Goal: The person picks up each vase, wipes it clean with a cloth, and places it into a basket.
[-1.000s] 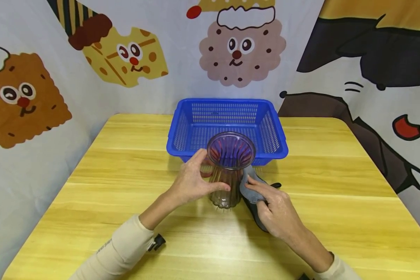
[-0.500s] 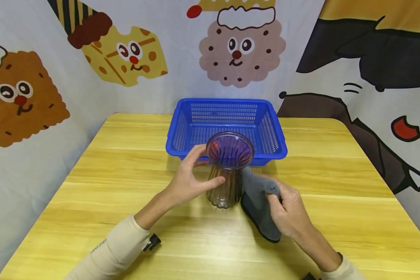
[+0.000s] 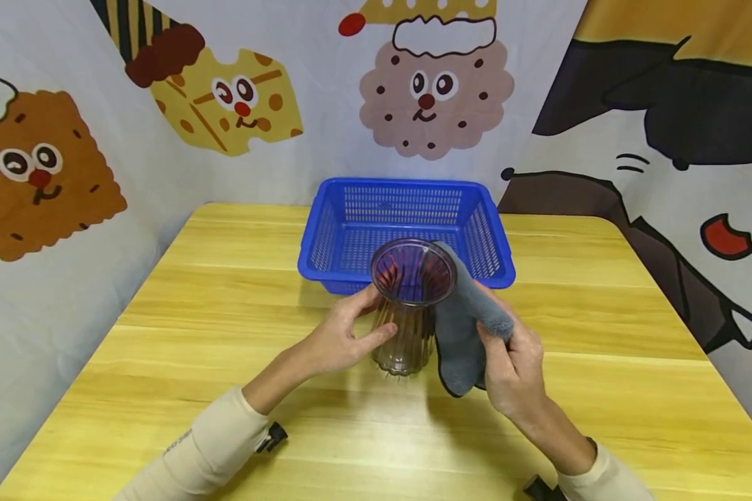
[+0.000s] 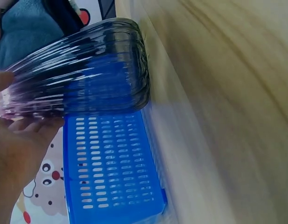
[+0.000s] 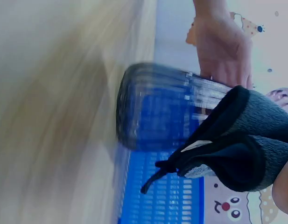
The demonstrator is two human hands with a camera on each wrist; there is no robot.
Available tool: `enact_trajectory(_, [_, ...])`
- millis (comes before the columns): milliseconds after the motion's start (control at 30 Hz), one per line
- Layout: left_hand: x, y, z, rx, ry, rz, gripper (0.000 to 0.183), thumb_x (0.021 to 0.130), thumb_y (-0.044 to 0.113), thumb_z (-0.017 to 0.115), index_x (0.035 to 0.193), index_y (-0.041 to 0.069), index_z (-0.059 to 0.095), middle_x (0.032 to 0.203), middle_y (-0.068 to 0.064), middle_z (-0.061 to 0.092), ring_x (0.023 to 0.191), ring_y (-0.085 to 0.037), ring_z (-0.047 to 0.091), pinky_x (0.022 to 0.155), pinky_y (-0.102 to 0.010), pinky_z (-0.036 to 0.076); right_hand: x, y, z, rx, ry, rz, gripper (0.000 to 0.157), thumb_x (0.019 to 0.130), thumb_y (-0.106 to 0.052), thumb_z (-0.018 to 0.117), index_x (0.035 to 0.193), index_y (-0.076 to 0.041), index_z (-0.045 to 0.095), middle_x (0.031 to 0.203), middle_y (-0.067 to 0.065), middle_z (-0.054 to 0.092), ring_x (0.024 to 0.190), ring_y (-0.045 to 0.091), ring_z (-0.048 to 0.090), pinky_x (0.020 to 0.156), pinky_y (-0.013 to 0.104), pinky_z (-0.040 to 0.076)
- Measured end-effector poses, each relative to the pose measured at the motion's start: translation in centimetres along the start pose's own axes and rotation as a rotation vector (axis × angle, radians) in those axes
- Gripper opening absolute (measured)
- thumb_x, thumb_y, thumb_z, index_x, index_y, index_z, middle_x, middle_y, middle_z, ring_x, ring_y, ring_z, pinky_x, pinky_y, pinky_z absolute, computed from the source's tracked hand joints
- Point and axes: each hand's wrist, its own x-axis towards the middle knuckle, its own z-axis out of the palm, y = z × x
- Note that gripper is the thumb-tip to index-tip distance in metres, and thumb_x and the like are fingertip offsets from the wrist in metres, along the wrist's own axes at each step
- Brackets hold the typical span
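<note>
A clear ribbed glass vase (image 3: pixel 406 348) with a flared purple-tinted rim stands upright near the table's middle, its base down. My left hand (image 3: pixel 335 341) holds it from the left, thumb in front and fingers round the far side. In the left wrist view, the ribbed vase wall (image 4: pixel 106 70) lies between thumb and fingers. A grey cloth (image 3: pixel 460 341) with dark edging is pinched in my right hand (image 3: pixel 517 369). One part of it reaches the rim's right side, and the rest hangs beside the body. The right wrist view shows the cloth (image 5: pixel 270 116) folded, with a dark loop.
Behind the vase, a blue perforated plastic basket (image 3: pixel 316 268) sits on the wooden table (image 3: pixel 163 348). The vase overlaps its front rim in the head view. A cartoon-printed fabric (image 3: pixel 326 90) hangs at the back and sides. Dark wrist gear (image 3: pixel 272 437) shows below the left sleeve.
The cloth has opened out from a bunch low beside the vase and moved up to the rim's right side with my right hand. My left fingers sit slightly lower; the vase stays in place.
</note>
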Motion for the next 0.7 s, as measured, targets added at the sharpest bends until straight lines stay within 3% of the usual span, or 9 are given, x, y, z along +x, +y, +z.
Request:
enact_trajectory(233, [0.2,-0.1,-0.1,-0.008,0.015,-0.045,0.069,0.091,-0.001,0.074,0.152,0.000,0.043,0.138,-0.018,0.060,0.126,-0.029,0.058,0.108,-0.039,0.047,-0.7,0.2,0.7,0.068,-0.037,0.027,0.042,0.091,0.021,0.046,0.131,0.018,0.057,0.130,0.016,0.066,0.112,0.020,0.066,0.093,0.025,0.056])
enact_trajectory(567, [0.4,-0.2,-0.3,-0.052,0.038,-0.021,0.066,0.084,-0.004,0.081,0.143,-0.003,0.052,0.132,-0.018,0.064,0.122,-0.028,0.061,0.104,-0.038,0.051,-1.3,0.8,0.8,0.115,-0.106,0.001,0.046,0.087,0.024,0.047,0.132,0.020,0.053,0.136,0.019,0.061,0.123,0.026,0.060,0.104,0.031,0.051])
enact_trajectory(700, [0.3,-0.2,-0.4,-0.036,0.042,-0.034,0.063,0.083,-0.002,0.082,0.140,-0.003,0.056,0.131,-0.017,0.065,0.121,-0.027,0.062,0.102,-0.037,0.053,-1.4,1.0,0.9,0.126,-0.126,-0.001,0.037,0.095,0.016,0.050,0.131,0.020,0.055,0.136,0.022,0.060,0.125,0.028,0.059,0.106,0.033,0.049])
